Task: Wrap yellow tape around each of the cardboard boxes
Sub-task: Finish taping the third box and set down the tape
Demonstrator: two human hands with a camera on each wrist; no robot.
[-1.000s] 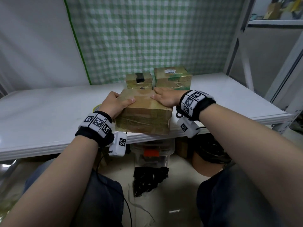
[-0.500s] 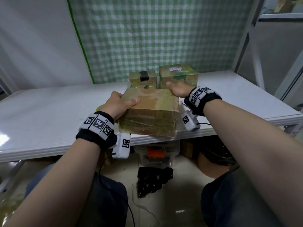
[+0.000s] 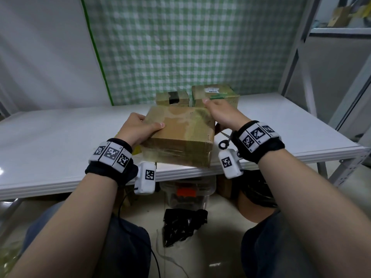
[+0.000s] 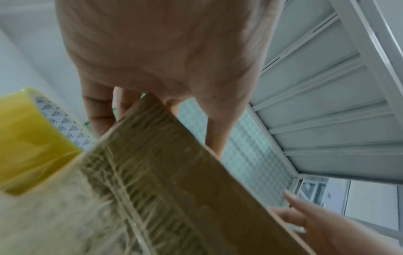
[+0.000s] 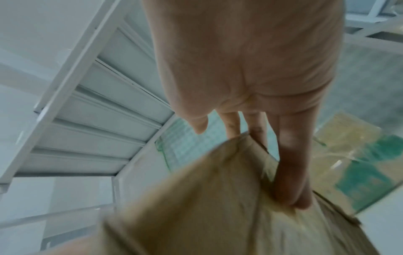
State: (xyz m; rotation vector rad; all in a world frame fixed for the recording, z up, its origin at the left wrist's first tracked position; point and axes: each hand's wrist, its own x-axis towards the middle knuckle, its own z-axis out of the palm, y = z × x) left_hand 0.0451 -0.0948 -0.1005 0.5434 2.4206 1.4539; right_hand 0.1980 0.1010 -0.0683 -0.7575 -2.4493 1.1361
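A large cardboard box [image 3: 180, 135] with glossy tape on it sits at the table's front edge, between my hands. My left hand [image 3: 138, 127] grips its left end, thumb on top and fingers round the side [image 4: 98, 112]. My right hand [image 3: 222, 113] is at the far right corner. Its straight fingers [image 5: 290, 163] lie against the box's side and the thumb is held off it. The yellow tape roll [image 4: 28, 138] lies just left of the box, mostly hidden in the head view. Two smaller boxes stand behind, one with a black patch [image 3: 172, 98] and one with a label [image 3: 215, 95].
Scissors [image 3: 225, 139] lie on the white table [image 3: 60, 147] under my right wrist. A green checked cloth [image 3: 180, 47] hangs behind the boxes, and a metal shelf frame [image 3: 301, 57] stands at the right. Under the table are a plastic tub [image 3: 186, 193] and a black bag [image 3: 184, 223].
My right hand has slid from flat on the box's top to its far right corner and side. My left hand keeps the same hold on the left end.
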